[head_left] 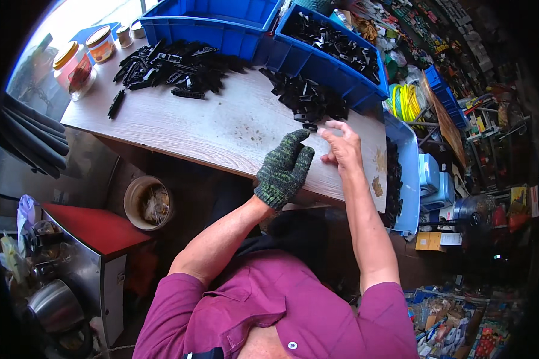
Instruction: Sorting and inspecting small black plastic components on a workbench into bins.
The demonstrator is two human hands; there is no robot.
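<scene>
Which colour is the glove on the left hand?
Speckled dark green and black knitted glove, seen in the head view.

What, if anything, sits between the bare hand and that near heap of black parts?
Nothing visible does. The right hand is at the edge of the near heap of black parts, its fingertips right by a loose black piece. The gloved left hand rests beside it on the wooden table.

Daylight upper left, fisheye-bent dark rim

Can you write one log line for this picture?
gloved left hand: on wooden table | bare right hand: fingering small black plastic part
</scene>
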